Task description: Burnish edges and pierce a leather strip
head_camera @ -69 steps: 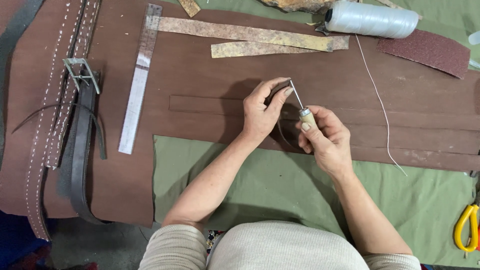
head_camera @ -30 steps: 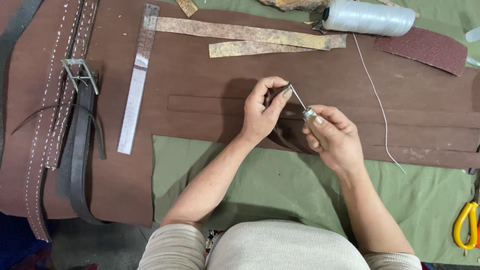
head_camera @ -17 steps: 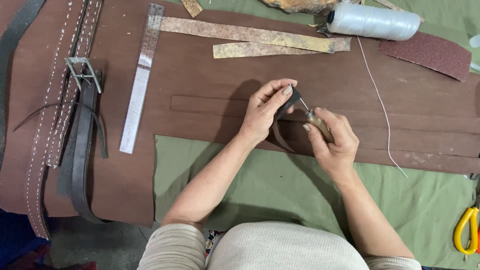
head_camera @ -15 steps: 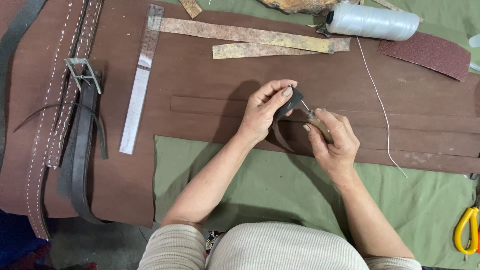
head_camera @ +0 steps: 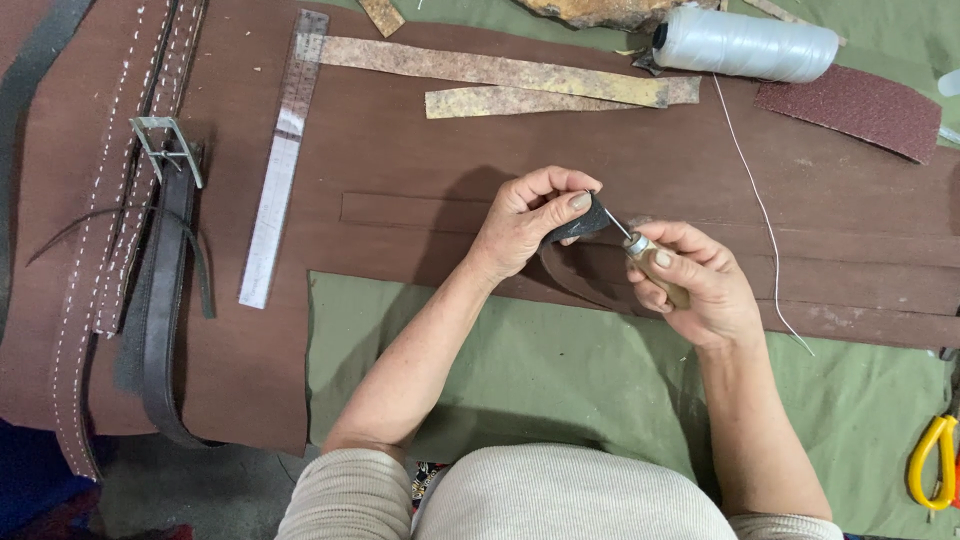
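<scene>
My left hand (head_camera: pixel 525 225) pinches the end of a dark leather strap (head_camera: pixel 578 225) between thumb and fingers, held a little above the brown leather sheet (head_camera: pixel 400 150). My right hand (head_camera: pixel 695 285) grips a wooden-handled awl (head_camera: pixel 655 265), its thin metal point touching the strap end right by my left thumb. The strap curves down and back under my hands.
A metal ruler (head_camera: pixel 280 165) lies to the left. Stitched belts with a buckle (head_camera: pixel 165 150) lie at far left. Mottled leather strips (head_camera: pixel 500 70), a white thread spool (head_camera: pixel 745 45) with a trailing thread, and a reddish leather piece (head_camera: pixel 850 105) lie at the back. Yellow-handled scissors (head_camera: pixel 930 460) rest at right.
My right hand has tipped the awl from upright to slanted, with its point brought down against the strap end in my left fingers. Both hands shifted slightly.
</scene>
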